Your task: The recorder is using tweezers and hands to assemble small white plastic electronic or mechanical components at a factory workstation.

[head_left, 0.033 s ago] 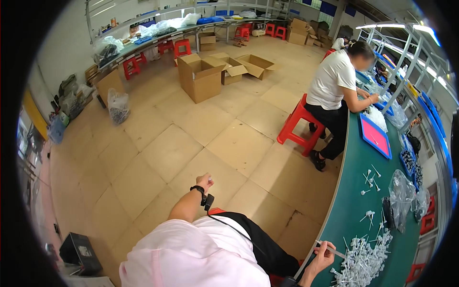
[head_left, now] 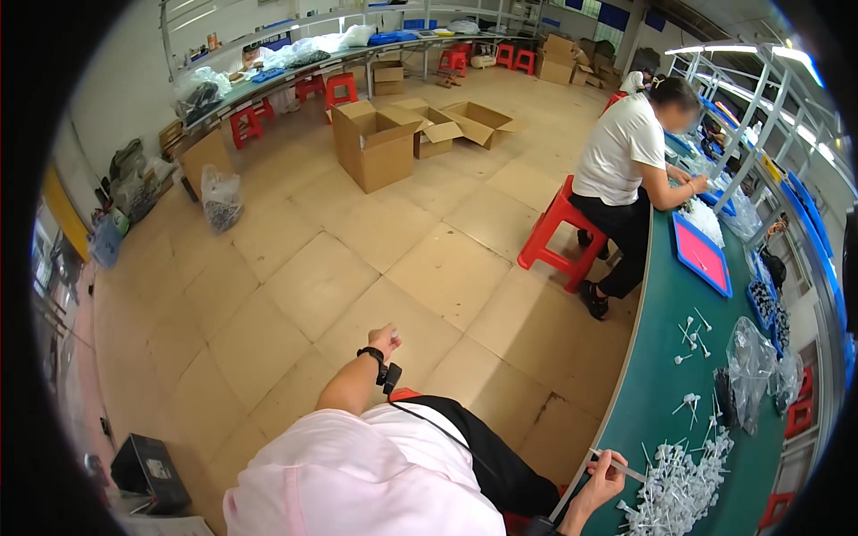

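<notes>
Away from the table, over the floor, my left hand (head_left: 383, 340) is closed in a fist. A small pale bit shows at its fingers, too small to name. At the table's near edge, my right hand (head_left: 606, 476) pinches a thin pale strip (head_left: 634, 473) between thumb and fingers. The strip's far end reaches toward a heap of white plastic pieces with thin stems (head_left: 684, 482) on the green tabletop (head_left: 657, 348). Several like pieces (head_left: 693, 336) lie loose farther up the table, beside a clear plastic bag (head_left: 751, 362).
A co-worker (head_left: 626, 147) sits on a red stool (head_left: 563, 237) at the same table, near a blue tray with a pink base (head_left: 702, 255). Cardboard boxes (head_left: 375, 152) stand open on the floor. A black box (head_left: 150, 473) lies at lower left. Metal shelving (head_left: 760, 116) rises along the table.
</notes>
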A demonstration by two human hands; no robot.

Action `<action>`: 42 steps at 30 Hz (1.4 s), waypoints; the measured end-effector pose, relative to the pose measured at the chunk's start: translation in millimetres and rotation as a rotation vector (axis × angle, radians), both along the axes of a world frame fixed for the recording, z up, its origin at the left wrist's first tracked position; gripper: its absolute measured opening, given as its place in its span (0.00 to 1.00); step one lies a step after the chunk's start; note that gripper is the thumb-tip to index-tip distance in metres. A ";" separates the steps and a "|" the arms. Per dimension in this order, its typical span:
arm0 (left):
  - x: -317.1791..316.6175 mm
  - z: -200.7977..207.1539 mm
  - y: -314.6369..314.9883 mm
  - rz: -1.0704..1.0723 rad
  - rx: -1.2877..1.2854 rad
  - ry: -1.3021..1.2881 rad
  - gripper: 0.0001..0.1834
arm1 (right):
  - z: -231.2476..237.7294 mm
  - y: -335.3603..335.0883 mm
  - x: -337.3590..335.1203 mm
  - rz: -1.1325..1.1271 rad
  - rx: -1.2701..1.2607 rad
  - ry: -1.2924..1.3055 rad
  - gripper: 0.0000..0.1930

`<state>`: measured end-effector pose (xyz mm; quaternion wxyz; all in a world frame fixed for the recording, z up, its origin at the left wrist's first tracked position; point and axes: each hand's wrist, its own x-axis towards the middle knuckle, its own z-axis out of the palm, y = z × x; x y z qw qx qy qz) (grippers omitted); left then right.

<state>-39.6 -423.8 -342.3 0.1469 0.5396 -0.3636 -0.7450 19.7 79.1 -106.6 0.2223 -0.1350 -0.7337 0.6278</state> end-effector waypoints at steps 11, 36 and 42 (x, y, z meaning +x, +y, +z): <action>7.1 -11.9 15.0 -0.005 -0.006 -0.046 0.09 | 0.6 -0.2 3.7 -0.001 0.042 0.001 0.10; 4.8 -19.3 16.0 0.036 -0.047 -0.155 0.12 | 18.0 -4.2 15.5 0.037 0.062 -0.050 0.10; 4.4 -17.3 21.3 0.044 -0.057 -0.165 0.11 | 15.9 -2.6 16.1 0.054 0.044 -0.044 0.10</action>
